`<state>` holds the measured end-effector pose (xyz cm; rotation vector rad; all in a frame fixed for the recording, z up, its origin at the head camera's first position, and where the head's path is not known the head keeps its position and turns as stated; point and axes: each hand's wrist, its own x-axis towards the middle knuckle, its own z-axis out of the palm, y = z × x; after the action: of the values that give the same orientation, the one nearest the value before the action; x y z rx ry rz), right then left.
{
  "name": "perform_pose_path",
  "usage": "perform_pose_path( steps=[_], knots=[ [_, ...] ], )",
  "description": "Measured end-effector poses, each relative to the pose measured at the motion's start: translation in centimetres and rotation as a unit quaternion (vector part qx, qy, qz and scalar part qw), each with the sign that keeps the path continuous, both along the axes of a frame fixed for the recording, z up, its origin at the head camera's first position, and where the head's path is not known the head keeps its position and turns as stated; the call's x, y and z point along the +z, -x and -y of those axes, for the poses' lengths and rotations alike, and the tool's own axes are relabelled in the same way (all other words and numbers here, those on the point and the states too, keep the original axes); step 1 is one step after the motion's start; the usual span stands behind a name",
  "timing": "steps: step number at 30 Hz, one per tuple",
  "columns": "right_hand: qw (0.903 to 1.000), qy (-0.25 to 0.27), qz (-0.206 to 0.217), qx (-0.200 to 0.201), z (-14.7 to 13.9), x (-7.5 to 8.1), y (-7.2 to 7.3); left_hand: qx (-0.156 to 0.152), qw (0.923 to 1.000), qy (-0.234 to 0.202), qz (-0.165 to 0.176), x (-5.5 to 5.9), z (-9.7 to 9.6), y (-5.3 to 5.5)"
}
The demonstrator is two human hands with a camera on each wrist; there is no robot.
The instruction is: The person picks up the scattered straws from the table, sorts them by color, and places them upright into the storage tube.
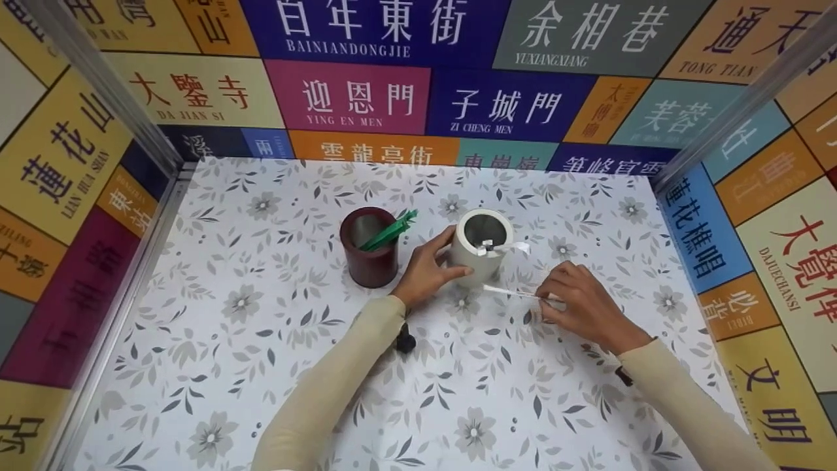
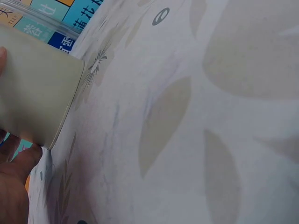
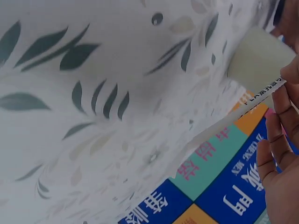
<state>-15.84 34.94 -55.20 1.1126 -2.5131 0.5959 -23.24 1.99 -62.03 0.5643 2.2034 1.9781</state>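
My left hand (image 1: 425, 271) grips the left side of a pale grey cylindrical holder (image 1: 476, 267), thumb in front; the left wrist view shows its smooth wall (image 2: 37, 84). Out of the holder's mouth, white wrapped straws (image 1: 516, 248) lean to the right. To the right of the holder and a little nearer me, my right hand (image 1: 579, 301) pinches a straw in a white paper wrapper (image 1: 510, 292). Black print runs along that wrapper (image 3: 233, 114) in the right wrist view. The straw's free end points left, at the holder's base.
A dark red holder (image 1: 371, 265) with green wrapped sticks (image 1: 390, 233) stands left of my left hand. Both holders stand on a table (image 1: 366, 405) with a leaf-and-flower cover. Colourful printed panels (image 1: 359, 98) with metal posts (image 1: 745, 91) border the back and sides.
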Motion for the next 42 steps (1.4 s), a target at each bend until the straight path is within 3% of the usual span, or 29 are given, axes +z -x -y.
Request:
perform_pose_path(
  steps=[7,21,34,42],
  knots=[
    [0.999,0.008,0.001,-0.045,-1.2,2.8,1.3,0.005,1.0,0.004,-0.001,0.0,0.0,0.0],
    [0.9921,0.051,0.062,-0.096,0.4,9.6,6.0,0.008,0.9999,-0.004,-0.004,0.1,-0.2,0.1],
    [0.9786,0.181,0.061,-0.078,3.5,12.3,7.9,0.004,0.9999,-0.005,-0.009,-0.1,-0.2,0.1],
    [0.97,0.23,0.042,-0.067,5.8,13.7,9.0,0.007,1.0,-0.005,-0.003,-0.1,0.0,0.1]
  ],
)
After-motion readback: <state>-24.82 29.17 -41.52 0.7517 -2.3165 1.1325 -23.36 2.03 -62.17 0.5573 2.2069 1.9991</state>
